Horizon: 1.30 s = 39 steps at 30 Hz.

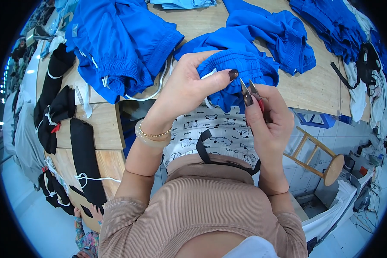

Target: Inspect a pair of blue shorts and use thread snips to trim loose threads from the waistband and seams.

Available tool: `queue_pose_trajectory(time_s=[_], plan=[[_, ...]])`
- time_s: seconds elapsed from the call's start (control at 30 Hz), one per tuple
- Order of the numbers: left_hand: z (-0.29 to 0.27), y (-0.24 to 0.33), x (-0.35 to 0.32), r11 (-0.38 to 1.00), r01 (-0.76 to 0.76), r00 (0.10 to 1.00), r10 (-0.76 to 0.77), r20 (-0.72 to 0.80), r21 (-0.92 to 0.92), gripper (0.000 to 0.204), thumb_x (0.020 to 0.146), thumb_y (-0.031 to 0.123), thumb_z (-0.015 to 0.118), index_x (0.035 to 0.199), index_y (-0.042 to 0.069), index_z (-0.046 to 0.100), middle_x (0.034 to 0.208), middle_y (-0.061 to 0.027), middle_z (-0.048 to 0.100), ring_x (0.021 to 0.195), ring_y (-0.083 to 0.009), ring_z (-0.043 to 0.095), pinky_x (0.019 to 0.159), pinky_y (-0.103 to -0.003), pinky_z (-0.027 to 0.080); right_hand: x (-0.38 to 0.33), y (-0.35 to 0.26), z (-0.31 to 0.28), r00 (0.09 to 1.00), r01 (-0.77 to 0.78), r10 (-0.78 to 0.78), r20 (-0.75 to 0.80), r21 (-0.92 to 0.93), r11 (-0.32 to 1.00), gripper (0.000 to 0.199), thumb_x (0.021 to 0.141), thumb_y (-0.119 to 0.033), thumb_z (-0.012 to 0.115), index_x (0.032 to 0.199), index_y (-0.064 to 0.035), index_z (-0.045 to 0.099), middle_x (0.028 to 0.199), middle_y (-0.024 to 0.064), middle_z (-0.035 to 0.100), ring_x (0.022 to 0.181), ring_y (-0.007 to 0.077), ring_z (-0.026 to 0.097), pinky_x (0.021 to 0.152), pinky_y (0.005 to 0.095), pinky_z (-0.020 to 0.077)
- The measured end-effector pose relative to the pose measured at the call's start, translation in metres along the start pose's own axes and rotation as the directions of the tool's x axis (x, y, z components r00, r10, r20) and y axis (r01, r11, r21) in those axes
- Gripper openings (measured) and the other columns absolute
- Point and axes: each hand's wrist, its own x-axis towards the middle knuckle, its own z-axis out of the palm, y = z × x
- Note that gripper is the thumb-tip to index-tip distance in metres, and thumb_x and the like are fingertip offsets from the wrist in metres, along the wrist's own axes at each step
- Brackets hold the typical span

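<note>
My left hand (189, 84) grips the gathered waistband of a pair of blue shorts (241, 64) and holds it up over the table edge, thumb pressed on the cloth. My right hand (266, 116) holds small metal thread snips (248, 92), their blades pointing up at the blue fabric just beside my left thumb. A white drawstring (207, 75) shows at the waistband under my left hand. A bracelet and a pale bangle sit on my left wrist.
More blue shorts (120, 43) with white cords lie piled on the wooden table (314, 86). Black garments (58, 107) lie along the left. A patterned white apron with a black strap (210, 137) covers my lap. A wooden stool (327, 165) stands at right.
</note>
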Motion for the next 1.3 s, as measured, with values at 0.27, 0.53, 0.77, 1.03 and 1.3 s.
queue_pose_trajectory(time_s=[0.27, 0.53, 0.77, 1.03, 1.3], plan=[[0.002, 0.000, 0.000, 1.000, -0.029, 0.999, 0.029, -0.028, 0.001, 0.016, 0.083, 0.007, 0.058, 0.094, -0.004, 0.062, 0.077, 0.0059, 0.057, 0.070, 0.0002, 0.045, 0.059, -0.017, 0.040, 0.001, -0.001, 0.001, 0.996, 0.056, -0.064, -0.059, -0.133, 0.990, 0.010, 0.083, -0.004, 0.061, 0.093, -0.0032, 0.060, 0.059, -0.0012, 0.051, 0.052, 0.0016, 0.041, 0.047, 0.0183, 0.0329], [0.001, 0.000, 0.001, 0.998, -0.038, 0.999, 0.038, 0.004, 0.056, 0.016, 0.083, 0.005, 0.058, 0.094, -0.005, 0.062, 0.084, 0.0001, 0.063, 0.075, -0.0030, 0.051, 0.068, -0.018, 0.045, 0.001, -0.005, -0.003, 1.000, -0.025, 0.025, -0.005, -0.047, 0.999, 0.011, 0.087, -0.004, 0.054, 0.097, -0.0017, 0.059, 0.061, -0.0048, 0.048, 0.051, -0.0001, 0.040, 0.046, 0.0161, 0.0258], [0.001, 0.000, 0.000, 0.994, -0.071, 0.997, 0.073, -0.023, 0.088, 0.018, 0.082, 0.009, 0.060, 0.095, -0.003, 0.063, 0.077, 0.0049, 0.059, 0.070, -0.0005, 0.046, 0.060, -0.017, 0.041, 0.002, -0.014, -0.001, 0.994, -0.108, 0.108, -0.006, -0.036, 0.993, 0.006, 0.086, -0.005, 0.058, 0.091, -0.0024, 0.059, 0.057, -0.0027, 0.047, 0.051, 0.0010, 0.036, 0.046, 0.0185, 0.0272], [0.002, -0.003, 0.001, 0.987, -0.089, 0.995, 0.095, -0.039, 0.131, 0.018, 0.082, 0.010, 0.061, 0.095, -0.003, 0.063, 0.077, 0.0040, 0.060, 0.070, -0.0011, 0.047, 0.061, -0.018, 0.042, 0.003, -0.014, 0.001, 0.991, -0.130, 0.130, -0.019, -0.024, 0.991, 0.006, 0.086, -0.006, 0.058, 0.091, -0.0027, 0.059, 0.057, -0.0030, 0.046, 0.052, 0.0011, 0.036, 0.046, 0.0186, 0.0271], [0.003, -0.001, 0.001, 0.990, -0.070, 0.996, 0.077, -0.053, 0.124, 0.019, 0.082, 0.010, 0.061, 0.096, -0.004, 0.063, 0.076, 0.0043, 0.060, 0.070, -0.0008, 0.047, 0.061, -0.017, 0.042, 0.003, -0.014, 0.000, 0.991, -0.134, 0.134, -0.010, -0.028, 0.991, 0.006, 0.086, -0.006, 0.057, 0.090, -0.0026, 0.059, 0.056, -0.0023, 0.046, 0.051, 0.0013, 0.035, 0.045, 0.0194, 0.0263]])
